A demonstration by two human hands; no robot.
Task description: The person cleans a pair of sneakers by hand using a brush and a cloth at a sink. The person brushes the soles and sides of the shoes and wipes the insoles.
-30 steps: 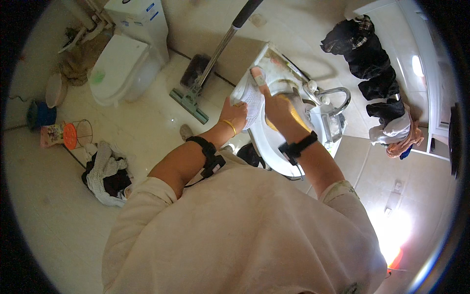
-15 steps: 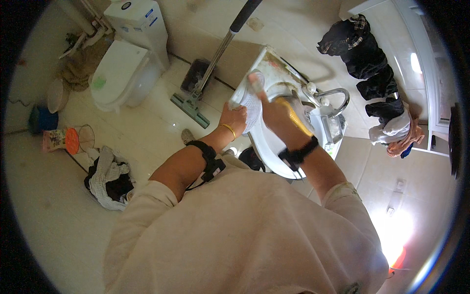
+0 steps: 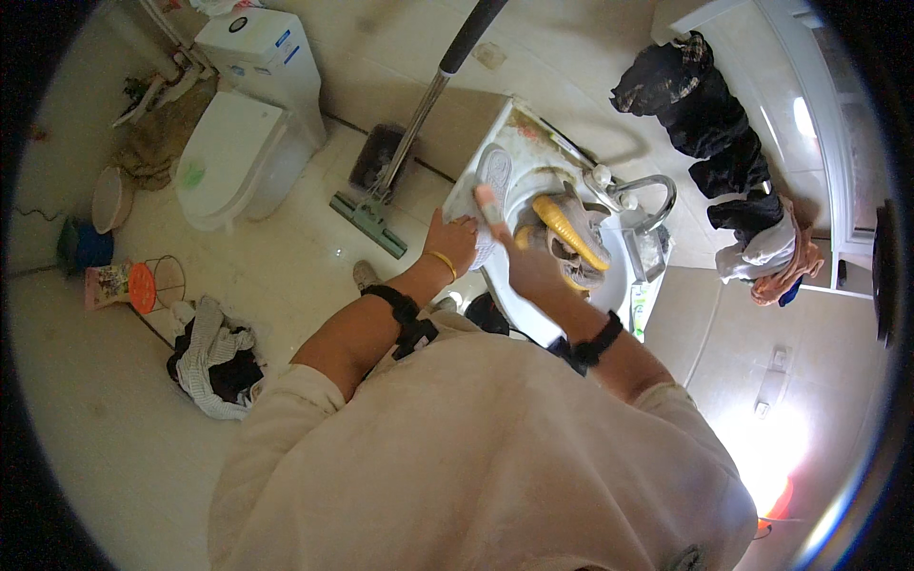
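Observation:
My left hand (image 3: 451, 242) is closed round a pale shoe (image 3: 494, 173) with a whitish, patterned sole, held against the left rim of the sink. Reaching over the basin, my right hand (image 3: 535, 268) is blurred by motion, with its front end against that sole. A small pale and pinkish piece (image 3: 488, 204) shows at its fingers; its kind is too smeared to make out. Just right of this hand, grey shoes (image 3: 569, 233) with yellow sole edges lie in the white sink (image 3: 624, 285), partly hidden by my hand.
A curved chrome faucet (image 3: 655, 183) stands at the sink's right. A long-handled squeegee (image 3: 369, 225) and a dustpan (image 3: 377, 157) are on the floor beyond my left arm, near a toilet (image 3: 231, 157). Dark clothes (image 3: 709, 119) hang at right; more clothes (image 3: 217, 357) lie at left.
My right hand has moved down and toward me along the sole, uncovering the sole's far end and more of the yellow-edged shoes. My left hand has shifted slightly left, still gripping.

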